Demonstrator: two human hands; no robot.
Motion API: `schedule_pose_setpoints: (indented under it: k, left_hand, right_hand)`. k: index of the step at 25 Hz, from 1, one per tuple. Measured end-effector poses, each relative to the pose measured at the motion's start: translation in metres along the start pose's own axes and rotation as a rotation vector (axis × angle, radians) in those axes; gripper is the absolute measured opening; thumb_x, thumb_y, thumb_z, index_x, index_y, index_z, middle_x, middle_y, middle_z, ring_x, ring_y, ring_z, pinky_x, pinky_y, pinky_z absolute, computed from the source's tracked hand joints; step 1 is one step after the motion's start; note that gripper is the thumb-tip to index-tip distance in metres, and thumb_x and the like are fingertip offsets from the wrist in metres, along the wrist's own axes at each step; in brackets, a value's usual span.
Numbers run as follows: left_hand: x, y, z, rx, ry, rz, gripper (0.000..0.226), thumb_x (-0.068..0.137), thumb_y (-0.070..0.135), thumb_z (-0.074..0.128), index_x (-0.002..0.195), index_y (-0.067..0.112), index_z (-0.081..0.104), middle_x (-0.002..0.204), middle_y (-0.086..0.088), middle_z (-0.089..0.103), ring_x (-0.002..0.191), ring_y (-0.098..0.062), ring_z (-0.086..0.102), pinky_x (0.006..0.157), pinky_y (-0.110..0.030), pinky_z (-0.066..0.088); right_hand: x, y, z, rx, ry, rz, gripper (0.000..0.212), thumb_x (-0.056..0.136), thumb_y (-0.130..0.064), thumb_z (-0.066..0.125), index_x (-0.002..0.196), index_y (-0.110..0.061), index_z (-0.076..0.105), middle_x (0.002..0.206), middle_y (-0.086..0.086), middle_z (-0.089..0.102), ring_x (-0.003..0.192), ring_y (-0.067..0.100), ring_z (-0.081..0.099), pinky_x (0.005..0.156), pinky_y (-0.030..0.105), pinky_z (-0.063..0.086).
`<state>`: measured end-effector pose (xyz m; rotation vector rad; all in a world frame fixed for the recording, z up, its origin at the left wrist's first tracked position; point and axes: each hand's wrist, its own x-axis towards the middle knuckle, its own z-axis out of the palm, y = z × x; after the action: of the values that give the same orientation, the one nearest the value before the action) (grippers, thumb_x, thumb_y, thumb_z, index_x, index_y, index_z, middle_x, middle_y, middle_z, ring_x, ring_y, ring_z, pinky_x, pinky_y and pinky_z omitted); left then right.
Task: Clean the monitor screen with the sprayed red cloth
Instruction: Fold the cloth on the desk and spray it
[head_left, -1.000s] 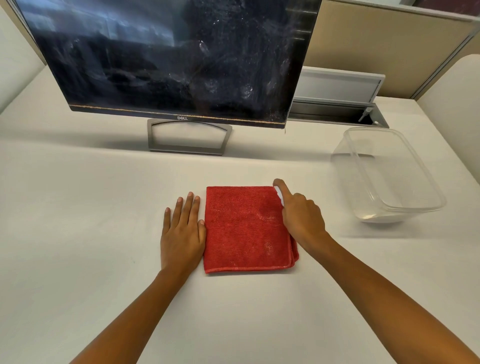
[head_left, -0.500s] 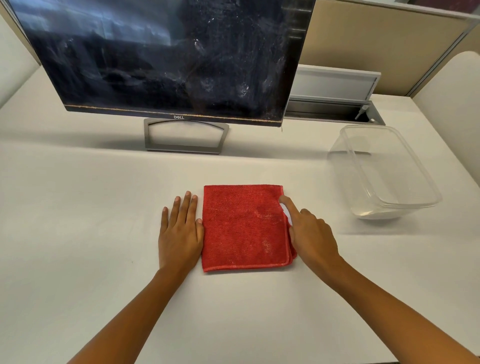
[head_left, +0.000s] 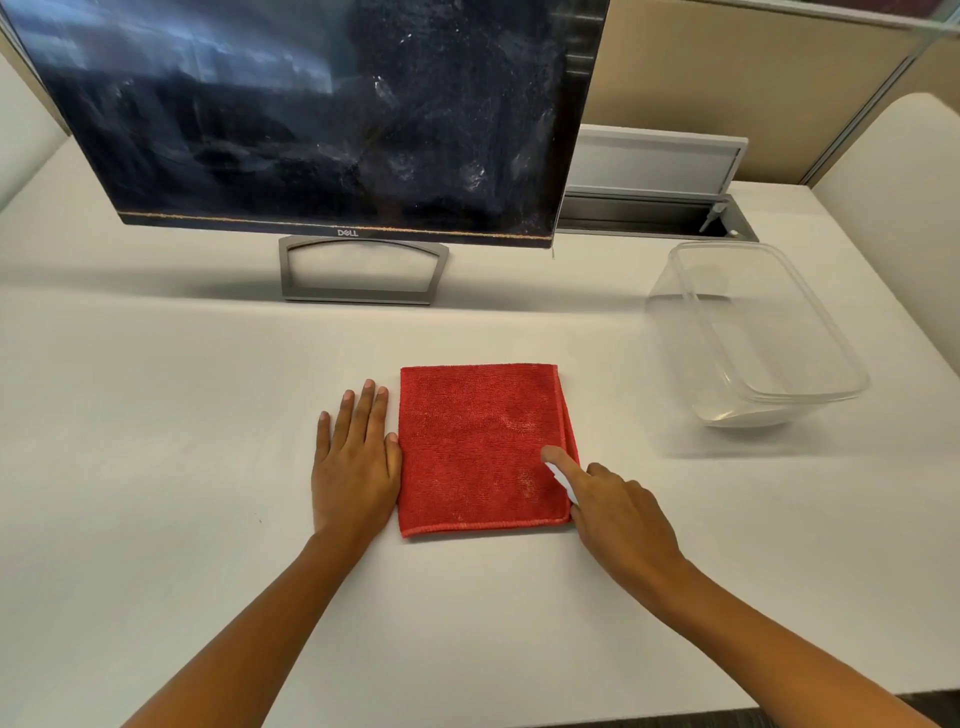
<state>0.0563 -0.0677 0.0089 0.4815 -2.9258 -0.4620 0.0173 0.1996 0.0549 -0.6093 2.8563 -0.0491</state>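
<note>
Red cloth (head_left: 483, 449) lies folded beside flat left hand (head_left: 356, 462), right hand (head_left: 618, 514) touching it.

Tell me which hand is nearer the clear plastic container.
Right. The right hand rests at the red cloth's right edge, on the container's side; the left hand lies flat on the table against the cloth's left edge, farther away.

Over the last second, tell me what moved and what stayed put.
The right hand slid back along the right edge of the red cloth, from far corner toward near corner, index finger touching it. Nothing was picked up. The left hand stayed flat on the table beside it; the monitor is unchanged.
</note>
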Motion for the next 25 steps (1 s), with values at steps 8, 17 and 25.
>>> schedule_pose_setpoints:
  k: [8,17,25]
  left_hand:
    - [0.000,0.000,0.000,0.002,-0.004,-0.005,0.058,0.094,0.031,0.019,0.151,0.018,0.018,0.160,-0.001,0.016,0.149,-0.020,0.011,0.123,-0.042,0.006]
    - [0.000,0.001,0.000,0.002,0.009,-0.006,0.060,0.093,0.034,0.015,0.151,0.018,0.020,0.159,-0.001,0.018,0.149,-0.020,0.013,0.122,-0.042,0.008]
    - [0.001,0.003,-0.001,-0.021,-0.001,-0.028,0.059,0.093,0.033,0.021,0.151,0.020,0.018,0.160,0.002,0.017,0.149,-0.017,0.011,0.123,-0.042,0.008]
  right_hand:
    - [0.012,0.000,-0.019,0.423,0.194,0.021,0.063,0.095,-0.024,0.055,0.143,-0.044,0.019,0.078,-0.007,0.055,0.065,0.018,0.056,0.058,0.032,0.045]
    - [0.122,0.017,-0.063,1.012,0.626,0.246,0.027,0.095,-0.024,0.060,0.118,-0.010,0.058,0.108,0.005,0.062,0.094,0.021,0.060,0.079,0.029,0.049]
    - [0.173,0.034,-0.052,1.101,0.719,0.423,0.031,0.094,-0.020,0.063,0.122,-0.005,0.058,0.121,0.010,0.065,0.103,0.016,0.059,0.086,0.021,0.044]
